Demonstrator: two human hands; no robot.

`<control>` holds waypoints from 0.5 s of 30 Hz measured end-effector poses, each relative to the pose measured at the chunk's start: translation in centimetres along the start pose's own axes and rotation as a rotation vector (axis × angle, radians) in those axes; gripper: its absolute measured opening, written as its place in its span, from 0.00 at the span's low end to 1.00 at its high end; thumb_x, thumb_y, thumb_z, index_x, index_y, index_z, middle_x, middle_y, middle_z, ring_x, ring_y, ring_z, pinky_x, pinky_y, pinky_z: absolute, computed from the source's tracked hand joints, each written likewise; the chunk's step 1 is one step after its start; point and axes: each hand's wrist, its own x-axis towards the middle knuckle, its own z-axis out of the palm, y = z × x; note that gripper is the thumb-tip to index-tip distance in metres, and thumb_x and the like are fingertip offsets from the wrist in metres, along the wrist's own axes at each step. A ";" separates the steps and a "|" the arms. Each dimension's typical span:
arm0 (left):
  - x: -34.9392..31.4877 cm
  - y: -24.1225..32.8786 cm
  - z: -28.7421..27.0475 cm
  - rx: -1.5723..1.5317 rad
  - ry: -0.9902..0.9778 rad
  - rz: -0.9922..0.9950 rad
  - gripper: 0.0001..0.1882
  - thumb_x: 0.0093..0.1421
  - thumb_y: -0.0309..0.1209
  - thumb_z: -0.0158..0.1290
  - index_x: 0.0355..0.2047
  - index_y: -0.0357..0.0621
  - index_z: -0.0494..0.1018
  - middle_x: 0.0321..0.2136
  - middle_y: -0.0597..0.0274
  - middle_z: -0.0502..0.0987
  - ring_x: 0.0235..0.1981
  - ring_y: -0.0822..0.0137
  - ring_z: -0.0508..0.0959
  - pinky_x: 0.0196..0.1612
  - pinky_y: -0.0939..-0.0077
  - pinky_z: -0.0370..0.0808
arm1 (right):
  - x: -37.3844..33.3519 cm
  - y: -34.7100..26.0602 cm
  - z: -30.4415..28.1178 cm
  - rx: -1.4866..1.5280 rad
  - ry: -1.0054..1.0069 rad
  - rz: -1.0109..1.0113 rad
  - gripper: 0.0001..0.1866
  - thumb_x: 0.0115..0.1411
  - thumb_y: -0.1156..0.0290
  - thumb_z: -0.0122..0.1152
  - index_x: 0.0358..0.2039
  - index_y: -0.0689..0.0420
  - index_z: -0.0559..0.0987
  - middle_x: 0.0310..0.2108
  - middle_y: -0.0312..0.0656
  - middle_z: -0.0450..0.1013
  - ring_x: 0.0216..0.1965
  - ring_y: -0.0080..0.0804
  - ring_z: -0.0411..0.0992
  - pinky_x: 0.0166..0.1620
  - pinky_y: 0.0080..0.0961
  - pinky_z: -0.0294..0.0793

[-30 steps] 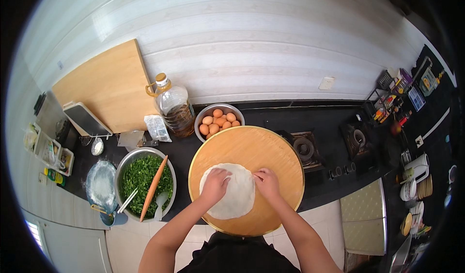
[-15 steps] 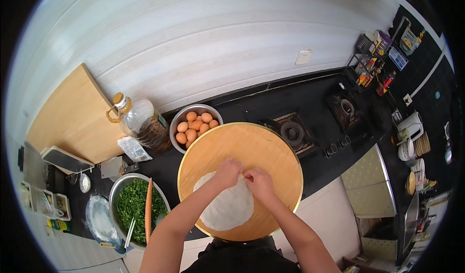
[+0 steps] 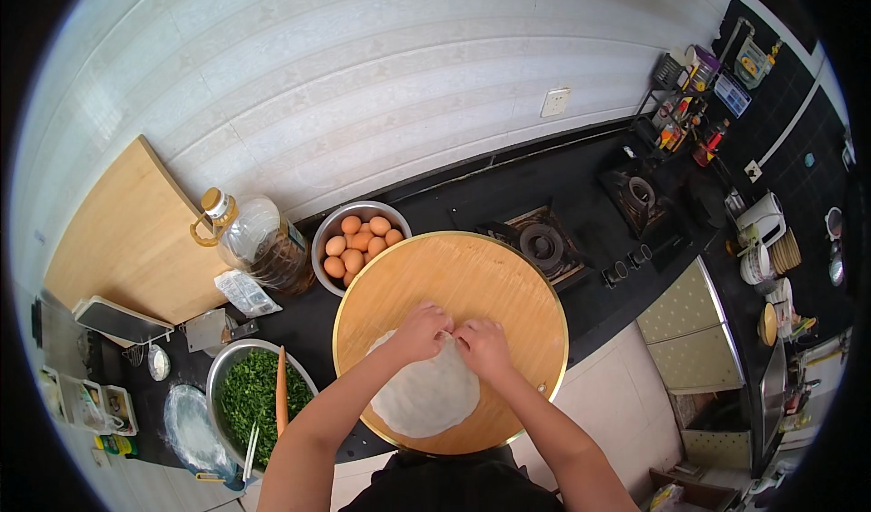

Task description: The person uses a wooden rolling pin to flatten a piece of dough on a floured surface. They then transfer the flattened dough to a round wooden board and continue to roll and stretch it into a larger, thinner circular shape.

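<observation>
A thin, pale round sheet of dough (image 3: 426,398) lies on the near left part of a round wooden board (image 3: 454,267). At its far edge my left hand (image 3: 424,330) and my right hand (image 3: 483,347) are close together, nearly touching. The fingers of both are closed in a pinch on the dough's rim. My fingertips partly hide the dough between them, and my left wrist and forearm cover its left side.
Left of the board stand a metal bowl (image 3: 214,372) of chopped greens (image 3: 249,394), a rolling pin (image 3: 281,389) and chopsticks (image 3: 250,448). Behind are a bowl of eggs (image 3: 361,240) and a large oil bottle (image 3: 268,240). A stove burner (image 3: 543,244) lies to the right.
My hands have come closer together at the dough's far edge, the right one moving left. The dough appears slightly farther right and nearer. The whole view has shifted a little.
</observation>
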 end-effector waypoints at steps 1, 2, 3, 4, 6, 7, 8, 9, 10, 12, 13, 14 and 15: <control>-0.1 0.0 0.0 0.015 0.002 0.010 0.04 0.46 0.20 0.55 0.23 0.43 0.74 0.27 0.57 0.75 0.36 0.53 0.72 0.41 0.61 0.69 | -0.1 0.0 0.0 -0.020 -0.003 -0.016 0.06 0.50 0.75 0.62 0.30 0.53 0.81 0.30 0.39 0.75 0.37 0.42 0.73 0.43 0.38 0.68; -0.1 -0.1 0.0 -0.001 0.007 0.012 0.04 0.47 0.20 0.55 0.23 0.42 0.74 0.26 0.57 0.75 0.36 0.53 0.72 0.41 0.61 0.69 | -0.3 0.1 0.1 -0.039 -0.006 -0.031 0.06 0.50 0.75 0.62 0.31 0.53 0.81 0.30 0.39 0.75 0.37 0.42 0.73 0.43 0.38 0.68; -0.1 -0.1 -0.1 -0.017 0.013 0.014 0.03 0.47 0.21 0.56 0.23 0.42 0.75 0.26 0.57 0.75 0.36 0.53 0.72 0.41 0.61 0.69 | -0.4 0.1 0.1 -0.059 -0.009 -0.047 0.06 0.51 0.75 0.62 0.31 0.53 0.81 0.31 0.39 0.75 0.37 0.42 0.73 0.43 0.38 0.68; -0.1 -0.1 -0.1 -0.032 0.019 0.016 0.03 0.48 0.21 0.56 0.23 0.42 0.75 0.26 0.57 0.75 0.36 0.53 0.73 0.41 0.61 0.69 | -0.4 0.0 0.1 0.010 -0.002 0.003 0.06 0.51 0.74 0.63 0.31 0.54 0.81 0.31 0.39 0.75 0.37 0.42 0.73 0.44 0.38 0.68; -0.1 -0.1 -0.1 -0.023 0.027 0.007 0.02 0.48 0.22 0.57 0.22 0.41 0.74 0.26 0.58 0.75 0.36 0.54 0.72 0.41 0.61 0.69 | -0.3 -0.2 -0.2 0.148 0.013 0.104 0.06 0.51 0.74 0.63 0.31 0.55 0.81 0.31 0.39 0.76 0.38 0.42 0.73 0.44 0.39 0.68; -0.2 0.0 -0.1 -0.019 0.031 0.003 0.03 0.49 0.22 0.58 0.22 0.41 0.74 0.26 0.58 0.75 0.36 0.54 0.72 0.41 0.61 0.69 | -0.2 -0.2 -0.3 0.153 -0.011 0.136 0.05 0.51 0.73 0.63 0.31 0.54 0.81 0.31 0.39 0.76 0.38 0.42 0.73 0.45 0.38 0.68; -0.1 0.1 -0.1 -0.005 0.033 0.015 0.03 0.49 0.22 0.58 0.22 0.41 0.74 0.25 0.58 0.75 0.35 0.54 0.72 0.40 0.61 0.69 | -0.1 -0.2 -0.4 0.159 -0.035 0.167 0.05 0.52 0.73 0.63 0.31 0.54 0.81 0.31 0.39 0.76 0.38 0.42 0.73 0.45 0.38 0.68; -0.1 0.2 -0.2 0.009 0.036 0.027 0.03 0.49 0.22 0.58 0.22 0.41 0.74 0.25 0.58 0.75 0.35 0.54 0.72 0.40 0.61 0.69 | 0.0 -0.1 -0.5 0.164 -0.059 0.199 0.05 0.52 0.72 0.63 0.31 0.54 0.82 0.31 0.38 0.76 0.39 0.42 0.73 0.46 0.38 0.68; -0.1 0.3 -0.3 0.023 0.037 0.039 0.03 0.49 0.23 0.58 0.23 0.41 0.74 0.25 0.58 0.75 0.35 0.54 0.72 0.40 0.61 0.69 | 0.1 -0.1 -0.5 0.148 -0.036 0.180 0.04 0.52 0.72 0.64 0.30 0.54 0.82 0.31 0.38 0.76 0.39 0.42 0.73 0.46 0.38 0.68; -0.3 0.5 -0.3 0.054 0.067 0.063 0.03 0.49 0.22 0.58 0.23 0.42 0.74 0.26 0.58 0.74 0.35 0.54 0.72 0.40 0.61 0.69 | 0.1 -0.1 -0.5 0.115 0.010 0.142 0.04 0.52 0.71 0.64 0.29 0.53 0.82 0.31 0.38 0.76 0.39 0.42 0.73 0.46 0.38 0.68; -0.4 0.6 -0.3 0.071 0.082 0.074 0.03 0.49 0.22 0.58 0.24 0.42 0.74 0.26 0.58 0.74 0.35 0.54 0.72 0.40 0.61 0.69 | 0.2 -0.2 -0.5 0.108 -0.003 0.140 0.04 0.52 0.70 0.64 0.29 0.53 0.82 0.31 0.37 0.76 0.39 0.42 0.73 0.46 0.38 0.68; -0.5 0.6 -0.3 0.070 0.084 0.071 0.03 0.49 0.22 0.58 0.24 0.42 0.74 0.27 0.59 0.74 0.35 0.54 0.72 0.40 0.61 0.69 | 0.4 -0.3 -0.6 0.101 -0.015 0.139 0.04 0.52 0.70 0.64 0.29 0.52 0.83 0.32 0.37 0.76 0.39 0.41 0.72 0.45 0.38 0.68; -0.6 0.6 -0.3 0.069 0.086 0.069 0.03 0.49 0.22 0.58 0.24 0.42 0.74 0.27 0.59 0.74 0.36 0.54 0.72 0.40 0.61 0.69 | 0.5 -0.4 -0.7 0.093 -0.028 0.138 0.04 0.52 0.69 0.65 0.29 0.52 0.83 0.32 0.37 0.76 0.38 0.41 0.72 0.45 0.38 0.68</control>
